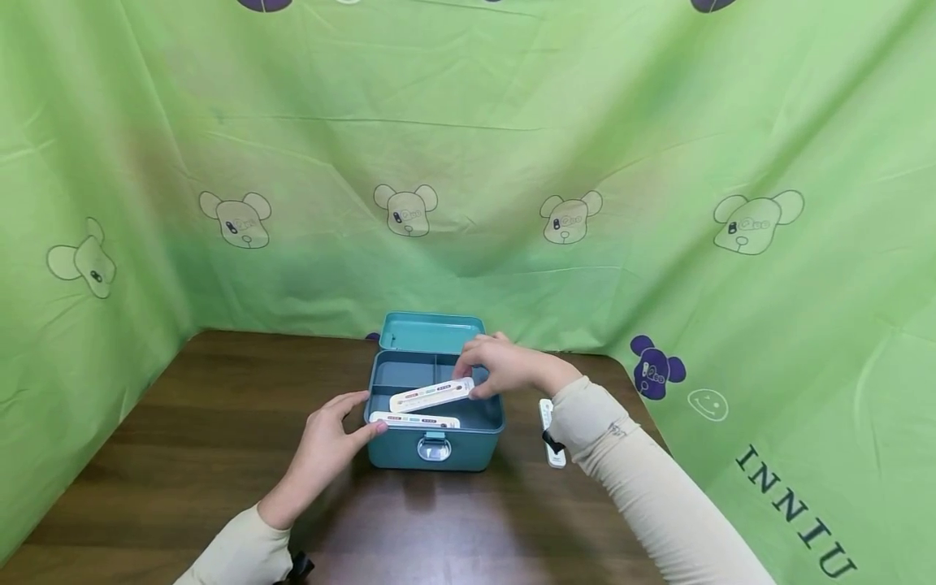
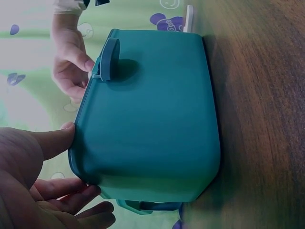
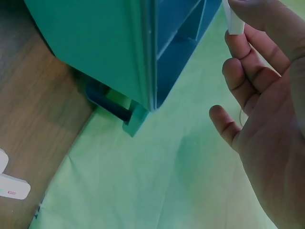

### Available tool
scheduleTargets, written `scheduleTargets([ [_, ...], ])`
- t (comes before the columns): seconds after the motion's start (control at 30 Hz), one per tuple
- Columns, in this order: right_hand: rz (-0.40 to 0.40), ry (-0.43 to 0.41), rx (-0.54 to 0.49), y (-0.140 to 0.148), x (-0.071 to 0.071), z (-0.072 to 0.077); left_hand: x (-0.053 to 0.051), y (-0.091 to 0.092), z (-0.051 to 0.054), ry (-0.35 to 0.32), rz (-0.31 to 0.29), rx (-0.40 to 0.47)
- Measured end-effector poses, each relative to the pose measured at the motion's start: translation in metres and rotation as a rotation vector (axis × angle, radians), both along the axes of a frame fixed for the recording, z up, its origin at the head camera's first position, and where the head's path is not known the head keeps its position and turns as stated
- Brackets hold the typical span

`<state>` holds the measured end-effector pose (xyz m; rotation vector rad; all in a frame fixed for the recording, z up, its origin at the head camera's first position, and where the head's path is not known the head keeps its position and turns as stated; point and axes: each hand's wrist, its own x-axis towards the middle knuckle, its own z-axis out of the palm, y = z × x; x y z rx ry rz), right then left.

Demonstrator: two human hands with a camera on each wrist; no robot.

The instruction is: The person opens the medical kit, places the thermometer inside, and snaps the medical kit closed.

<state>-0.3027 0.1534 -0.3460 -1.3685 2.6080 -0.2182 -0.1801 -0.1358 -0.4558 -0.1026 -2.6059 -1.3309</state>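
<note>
I see the right hand [image 1: 506, 364] pinching one end of a white strip [image 1: 430, 396], its length slanting leftward over the teal box [image 1: 395, 452] toward the loosely spread left hand [image 1: 329, 439].

The box [image 2: 147, 119] and sticks [image 1: 430, 396] look like smooth plastic. The table [image 1: 409, 528] is shiny wood, the curtain [image 1: 468, 146] creased cloth.

Curtained-off booth, wider room type unclear: green cartoon-print cloth [image 1: 475, 146] round three sides of wood-grain table [image 1: 234, 422].

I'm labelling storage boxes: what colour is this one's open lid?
The open lid is teal, best seen in the head view.
</note>
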Motion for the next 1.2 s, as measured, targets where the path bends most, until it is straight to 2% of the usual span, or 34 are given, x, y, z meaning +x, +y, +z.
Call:
scheduleTargets([
  [0.2, -0.019, -0.020, -0.010, -0.003, 0.003, -0.007, -0.001, -0.001, -0.002, 0.034, 0.001, -0.003],
  [0.37, -0.018, 0.000, -0.020, -0.007, 0.005, -0.014, 0.000, -0.001, -0.001, 0.025, 0.006, -0.006],
  [0.63, -0.009, 0.030, -0.045, -0.009, 0.008, -0.030, 0.000, 0.001, -0.001, 0.051, 0.001, -0.001],
  [0.8, 0.000, 0.058, -0.076, -0.009, 0.011, -0.036, -0.001, 0.000, -0.002, 0.037, -0.001, -0.003],
  [1.2, 0.003, 0.138, -0.061, -0.010, 0.019, -0.046, 0.000, 0.001, -0.002, 0.018, 0.005, 0.004],
])
